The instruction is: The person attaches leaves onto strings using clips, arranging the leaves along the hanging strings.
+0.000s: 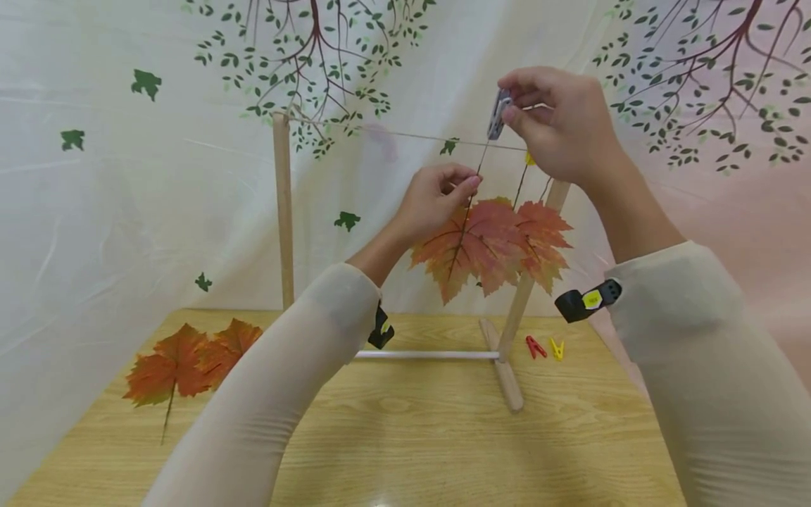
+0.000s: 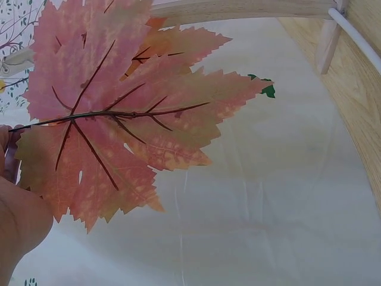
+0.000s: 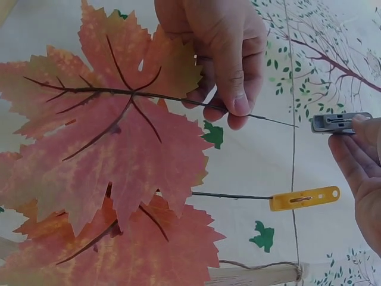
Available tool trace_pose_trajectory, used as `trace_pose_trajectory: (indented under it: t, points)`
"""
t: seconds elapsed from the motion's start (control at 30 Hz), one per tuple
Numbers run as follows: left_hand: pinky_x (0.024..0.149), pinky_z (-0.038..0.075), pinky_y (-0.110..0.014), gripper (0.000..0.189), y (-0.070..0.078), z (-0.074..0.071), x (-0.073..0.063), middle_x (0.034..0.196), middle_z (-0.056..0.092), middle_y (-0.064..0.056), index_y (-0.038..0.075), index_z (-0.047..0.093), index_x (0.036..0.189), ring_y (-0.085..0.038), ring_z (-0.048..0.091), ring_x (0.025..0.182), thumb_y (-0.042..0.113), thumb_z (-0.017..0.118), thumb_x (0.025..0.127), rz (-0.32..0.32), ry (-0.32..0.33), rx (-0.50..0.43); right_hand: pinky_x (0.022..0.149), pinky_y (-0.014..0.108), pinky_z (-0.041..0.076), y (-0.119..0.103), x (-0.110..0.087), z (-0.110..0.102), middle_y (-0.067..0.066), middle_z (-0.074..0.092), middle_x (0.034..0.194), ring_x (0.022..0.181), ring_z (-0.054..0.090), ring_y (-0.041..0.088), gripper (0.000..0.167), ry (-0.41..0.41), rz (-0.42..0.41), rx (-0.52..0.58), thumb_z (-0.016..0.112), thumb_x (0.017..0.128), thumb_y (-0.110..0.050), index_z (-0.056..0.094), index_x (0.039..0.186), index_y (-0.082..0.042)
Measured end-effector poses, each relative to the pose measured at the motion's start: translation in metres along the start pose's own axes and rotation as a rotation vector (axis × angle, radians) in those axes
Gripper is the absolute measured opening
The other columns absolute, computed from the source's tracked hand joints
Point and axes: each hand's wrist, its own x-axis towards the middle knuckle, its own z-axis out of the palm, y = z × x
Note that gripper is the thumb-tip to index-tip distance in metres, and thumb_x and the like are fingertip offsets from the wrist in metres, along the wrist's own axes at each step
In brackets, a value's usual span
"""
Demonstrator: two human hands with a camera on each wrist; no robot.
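Observation:
My left hand (image 1: 438, 198) pinches the dark stem of a red-orange artificial maple leaf (image 2: 119, 113), and the leaf hangs below the fingers. The stem's thin tip reaches the string (image 3: 294, 155) in the right wrist view. Just above that string, my right hand (image 1: 560, 120) pinches a grey clothespin (image 3: 339, 122) between thumb and fingers, its front end close to the stem tip. Beside it, a yellow clothespin (image 3: 305, 198) clips a second maple leaf (image 3: 119, 250) to the string by its stem. The held leaf partly covers that second leaf.
The string runs between two wooden posts, the left post (image 1: 283, 211) and the right post (image 1: 518, 310), joined low by a white rod (image 1: 431, 355). On the wooden table (image 1: 412, 436) lie more maple leaves (image 1: 174, 366), a red clothespin (image 1: 535, 347) and another yellow clothespin (image 1: 557, 349).

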Motion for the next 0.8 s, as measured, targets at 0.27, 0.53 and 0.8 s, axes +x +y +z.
trace_pose_trajectory:
  t: [0.27,0.53,0.8]
  points:
    - [0.078,0.055,-0.027,0.024,0.0032,0.0008,0.0012,0.105,0.073,-0.01,0.001,0.072,0.116,-0.016,0.066,0.084,0.019,0.061,0.105,0.008,0.005,-0.002,0.101,0.025,0.049,0.0029,0.0047,0.0016,0.009,0.067,0.115,0.107,0.063,0.014,0.03,-0.008,0.077,-0.022,0.059,0.104,-0.007,0.065,0.132,-0.001]
    - [0.078,0.056,-0.027,0.024,0.0028,0.0019,-0.0006,0.105,0.073,-0.009,0.0,0.072,0.116,-0.016,0.066,0.084,0.018,0.061,0.105,0.016,0.002,-0.01,0.103,0.025,0.049,0.0045,0.0043,0.0048,0.01,0.066,0.116,0.108,0.063,0.015,0.029,-0.009,0.124,-0.012,0.057,0.104,-0.006,0.065,0.132,-0.001]
    - [0.08,0.057,-0.027,0.023,-0.0002,0.0018,0.0006,0.104,0.073,-0.012,-0.002,0.072,0.116,-0.018,0.068,0.086,0.015,0.061,0.104,0.042,0.012,-0.031,0.101,0.026,0.051,0.0061,0.0063,0.007,0.011,0.069,0.115,0.106,0.064,0.017,0.029,-0.021,0.078,-0.049,0.059,0.103,-0.005,0.066,0.131,0.0]
